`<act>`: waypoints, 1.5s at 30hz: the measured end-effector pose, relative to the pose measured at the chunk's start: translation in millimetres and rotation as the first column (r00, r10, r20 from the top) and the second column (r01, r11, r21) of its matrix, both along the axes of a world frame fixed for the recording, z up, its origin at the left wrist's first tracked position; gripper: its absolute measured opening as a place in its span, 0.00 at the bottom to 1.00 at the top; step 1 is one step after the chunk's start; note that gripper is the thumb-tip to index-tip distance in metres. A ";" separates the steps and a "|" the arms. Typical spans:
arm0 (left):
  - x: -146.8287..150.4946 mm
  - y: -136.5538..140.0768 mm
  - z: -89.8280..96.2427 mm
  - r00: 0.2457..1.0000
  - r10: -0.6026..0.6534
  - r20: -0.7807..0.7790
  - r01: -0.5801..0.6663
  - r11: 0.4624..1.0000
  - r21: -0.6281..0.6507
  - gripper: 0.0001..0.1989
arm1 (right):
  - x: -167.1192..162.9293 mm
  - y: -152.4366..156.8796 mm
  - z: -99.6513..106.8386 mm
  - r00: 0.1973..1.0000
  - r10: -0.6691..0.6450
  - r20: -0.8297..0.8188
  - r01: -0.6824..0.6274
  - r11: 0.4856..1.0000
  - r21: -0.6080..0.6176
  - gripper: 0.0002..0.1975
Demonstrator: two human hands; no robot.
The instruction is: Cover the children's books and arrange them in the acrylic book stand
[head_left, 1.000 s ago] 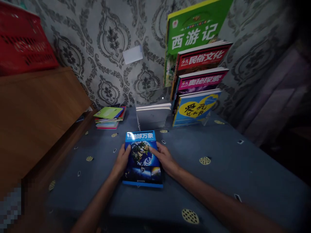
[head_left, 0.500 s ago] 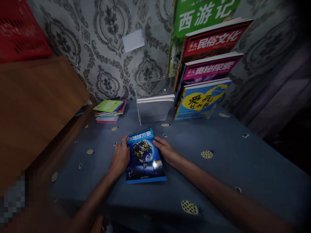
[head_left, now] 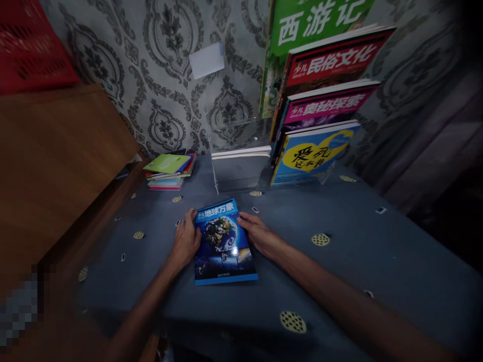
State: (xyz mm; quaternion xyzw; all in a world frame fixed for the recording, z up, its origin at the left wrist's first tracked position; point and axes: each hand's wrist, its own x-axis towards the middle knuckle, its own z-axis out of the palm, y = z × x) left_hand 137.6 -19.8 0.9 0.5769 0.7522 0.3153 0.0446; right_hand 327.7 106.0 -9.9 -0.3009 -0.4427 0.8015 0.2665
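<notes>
A blue book (head_left: 221, 259) with a picture of the Earth and white Chinese lettering on its cover lies face up before me, its top leaning slightly left. My left hand (head_left: 186, 239) grips its left edge, the thumb against the cover's side. On the other side, my right hand (head_left: 260, 234) holds the right edge near the upper corner, thumb on top and fingers partly hidden. Behind the book stands a clear acrylic rack (head_left: 216, 176) with tiers; its left column holds a few pale-edged books (head_left: 241, 171) with plain grey fronts.
The rack's right column holds a blue-and-yellow book (head_left: 315, 156), a purple book (head_left: 328, 108), a red book (head_left: 335, 63) and a green book (head_left: 320, 25). A small stack of books (head_left: 168, 173) sits at back left. A wooden cabinet (head_left: 60, 166) with a red basket (head_left: 33, 50) borders the left.
Both hands keep their hold on the blue book, which stays in nearly the same place. The whole view has shifted very slightly.
</notes>
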 end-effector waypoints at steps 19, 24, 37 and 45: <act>-3.1 1.1 -1.4 0.999 -0.010 0.032 0.009 1.000 0.009 0.28 | -1.0 3.2 0.0 1.000 0.001 -0.010 -0.002 0.997 -0.072 0.07; -3.2 0.6 -1.1 0.999 -0.008 0.051 0.007 1.000 0.008 0.28 | -0.9 0.1 5.5 0.999 -0.042 0.003 0.042 0.993 -0.114 0.05; -3.7 1.1 -1.9 0.993 -0.009 0.122 0.004 0.999 0.042 0.28 | 0.8 -0.3 4.6 1.000 -0.012 -0.029 0.010 0.997 -0.081 0.05; -4.7 2.2 -4.1 0.991 -0.018 0.133 0.009 0.998 0.069 0.27 | 1.7 -1.4 7.6 1.000 -0.003 -0.010 0.002 0.998 -0.063 0.07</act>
